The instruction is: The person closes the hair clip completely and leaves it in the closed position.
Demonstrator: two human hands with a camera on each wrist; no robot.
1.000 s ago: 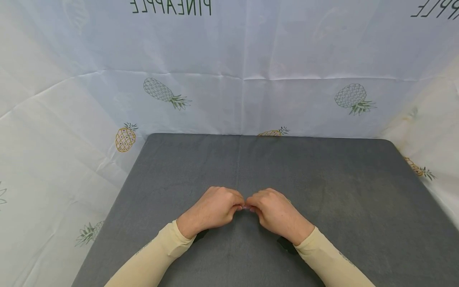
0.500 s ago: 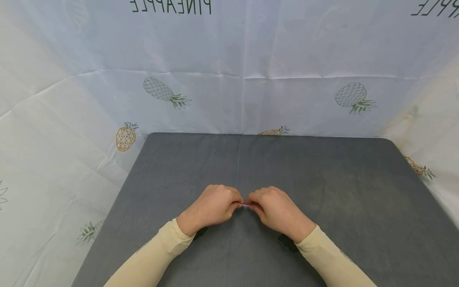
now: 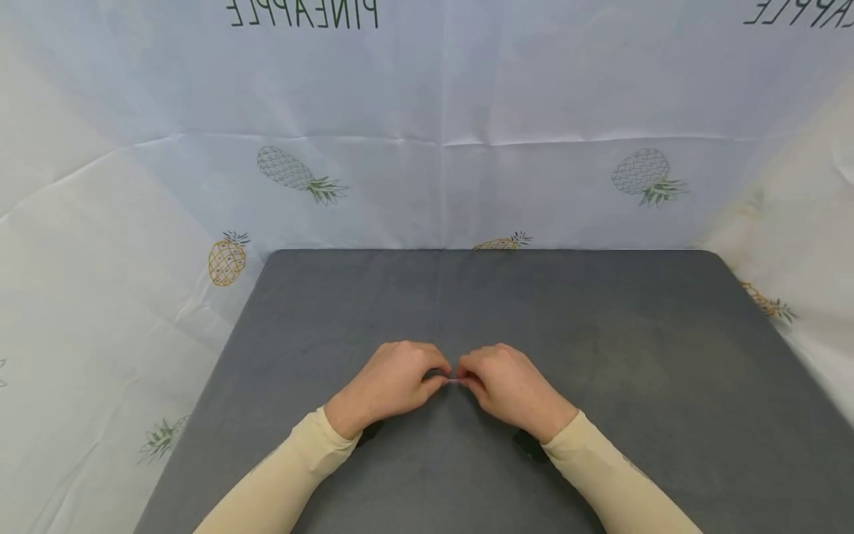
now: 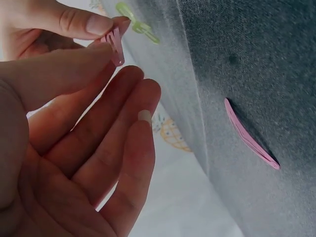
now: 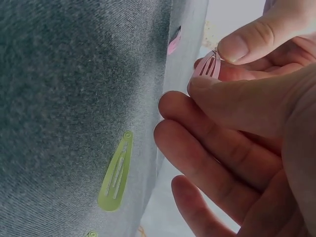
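Note:
Between both hands is a small pink snap hair clip (image 3: 454,380), held up off the grey table. My left hand (image 3: 394,382) pinches its narrow end with thumb and forefinger. My right hand (image 3: 515,387) pinches the wide end of the same clip (image 5: 206,69), thumb on top. The remaining fingers (image 5: 207,163) of the right hand are loosely bent. In the left wrist view another pink hair clip (image 4: 251,136) lies on the table, with a green hair clip (image 4: 138,23) farther off. The right wrist view shows a green hair clip (image 5: 116,173) lying flat.
The grey table (image 3: 587,311) reaches back to a white curtain (image 3: 534,96) printed with pineapples. A second green clip (image 5: 92,234) is cut off at the bottom of the right wrist view. A pink clip (image 5: 174,43) lies near the top there.
The left thumb and fingers have spread slightly apart at the clip, and a little more of it shows between the hands. The view has shifted slightly; both hands stay nearly in place.

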